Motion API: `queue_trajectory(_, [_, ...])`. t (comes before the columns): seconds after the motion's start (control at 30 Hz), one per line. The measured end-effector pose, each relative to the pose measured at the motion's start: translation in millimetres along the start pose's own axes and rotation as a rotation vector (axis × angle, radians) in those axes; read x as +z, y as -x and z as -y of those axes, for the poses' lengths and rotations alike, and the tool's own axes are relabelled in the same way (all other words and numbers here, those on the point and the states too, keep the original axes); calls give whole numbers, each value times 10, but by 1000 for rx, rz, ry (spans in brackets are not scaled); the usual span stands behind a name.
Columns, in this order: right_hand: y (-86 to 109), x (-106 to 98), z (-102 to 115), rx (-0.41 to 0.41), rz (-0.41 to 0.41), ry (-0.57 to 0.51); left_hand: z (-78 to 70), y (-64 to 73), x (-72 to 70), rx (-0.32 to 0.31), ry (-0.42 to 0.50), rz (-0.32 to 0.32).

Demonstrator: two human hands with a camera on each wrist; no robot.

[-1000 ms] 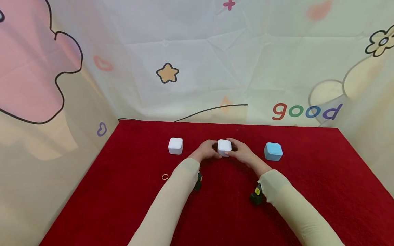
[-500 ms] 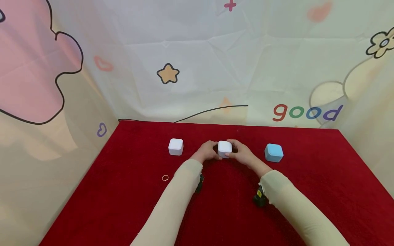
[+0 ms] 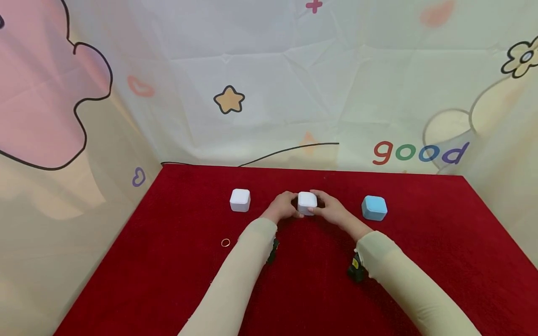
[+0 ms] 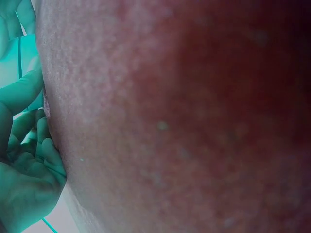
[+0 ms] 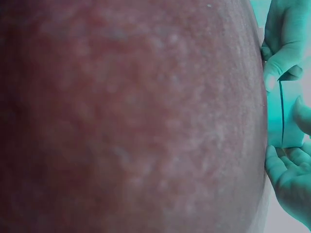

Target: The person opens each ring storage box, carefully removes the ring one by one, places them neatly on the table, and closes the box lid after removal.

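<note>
Between both hands sits a small white box [image 3: 307,202] with rounded corners, on the red cloth in the head view. My left hand [image 3: 282,206] grips its left side, thumb low near the front. From the right, my right hand [image 3: 334,209] holds it too, thumb on the front face and fingers round the far side. In the right wrist view a dark lid seam runs across the box [image 5: 287,114], which looks closed. The left wrist view shows the left hand's thumb [image 4: 22,92] against the box; the cloth fills most of both wrist views.
A second white box [image 3: 240,200] stands to the left, and a light blue box [image 3: 374,208] to the right. A thin gold ring [image 3: 225,242] lies beside the left sleeve. Behind the red cloth [image 3: 311,298] hangs a printed curtain [image 3: 277,102].
Both hands keep their hold on the middle white box. The right forearm and its wrist camera have shifted slightly to the right; the boxes and ring stay where they were.
</note>
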State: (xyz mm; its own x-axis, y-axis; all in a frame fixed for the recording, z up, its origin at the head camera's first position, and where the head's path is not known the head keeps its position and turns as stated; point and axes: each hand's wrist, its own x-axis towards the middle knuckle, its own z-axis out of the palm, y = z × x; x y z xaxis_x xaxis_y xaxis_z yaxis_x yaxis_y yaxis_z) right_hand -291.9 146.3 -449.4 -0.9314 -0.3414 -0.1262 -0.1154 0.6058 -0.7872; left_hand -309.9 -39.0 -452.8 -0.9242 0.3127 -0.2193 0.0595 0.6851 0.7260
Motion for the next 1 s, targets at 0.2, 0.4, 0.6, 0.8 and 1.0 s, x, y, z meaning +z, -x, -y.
queue_trajectory(0.2, [25,-16,-12,-1,12,6,-6,-2,26,8,-22,-2])
queue_trajectory(0.4, [24,-31,-14,5,30,-17,-21,4,24,-3,-41,-5])
queue_trajectory(0.6, [-11,-43,-8,22,39,-27,-35,11,7,-5,-40,-17])
queue_trajectory(0.8, [-29,-45,-12,31,51,-31,-26,9,9,-6,-34,-17])
queue_trajectory(1.0, [-25,-48,18,42,65,-51,-21,16,9,-12,-18,-14])
